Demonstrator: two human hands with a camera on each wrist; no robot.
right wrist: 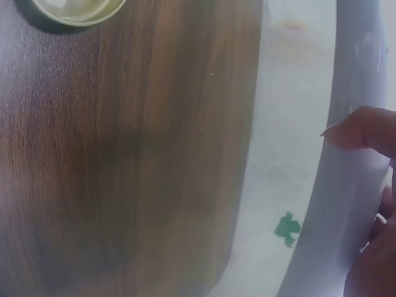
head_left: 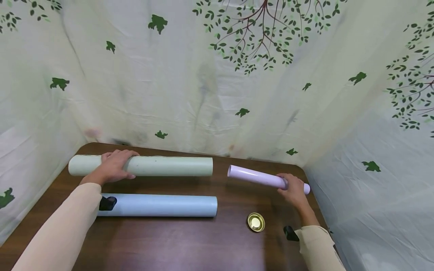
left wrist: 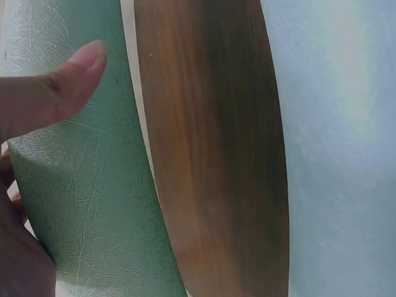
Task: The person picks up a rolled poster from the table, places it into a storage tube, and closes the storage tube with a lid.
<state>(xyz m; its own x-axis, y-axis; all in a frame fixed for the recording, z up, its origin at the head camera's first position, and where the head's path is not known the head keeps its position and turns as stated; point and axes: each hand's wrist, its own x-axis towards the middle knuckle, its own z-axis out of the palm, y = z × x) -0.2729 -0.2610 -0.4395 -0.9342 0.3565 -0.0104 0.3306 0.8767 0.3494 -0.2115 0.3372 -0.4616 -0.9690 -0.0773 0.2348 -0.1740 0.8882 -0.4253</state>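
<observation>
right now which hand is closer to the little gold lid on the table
Right. The right hand grips the lilac tube just behind and to the right of the gold lid. The left hand rests on the green tube, far across the table.

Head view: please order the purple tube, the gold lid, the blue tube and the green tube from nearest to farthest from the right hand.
1. purple tube, held in the right hand.
2. gold lid, front, just left of it.
3. blue tube, front left.
4. green tube, back left.
</observation>
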